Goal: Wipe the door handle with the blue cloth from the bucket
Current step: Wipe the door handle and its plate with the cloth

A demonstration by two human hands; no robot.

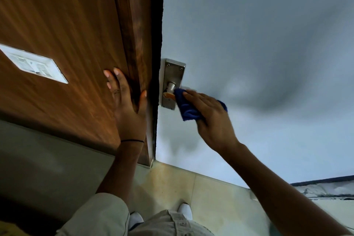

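Mid-frame: right hand (210,119) pressing blue cloth (186,108) over door handle (170,87); left hand (127,105) flat, splayed on wood. Best wrapped fully round lever, w/ firm strokes.

No legible text, label, brand, number or sign anywhere. Only candidate: white plate (34,64) on the wooden panel (67,44), well to the left of the metal handle plate (173,80), with faint grey marks too blurred to read as letters or symbols. Nothing engraved or stamped visible on the metal handle plate itself, just screw heads at its corners. No tag or print visible on the blue cloth (186,108) just right of that plate. Nothing printed on the pale door face (249,44) to the right of that plate.
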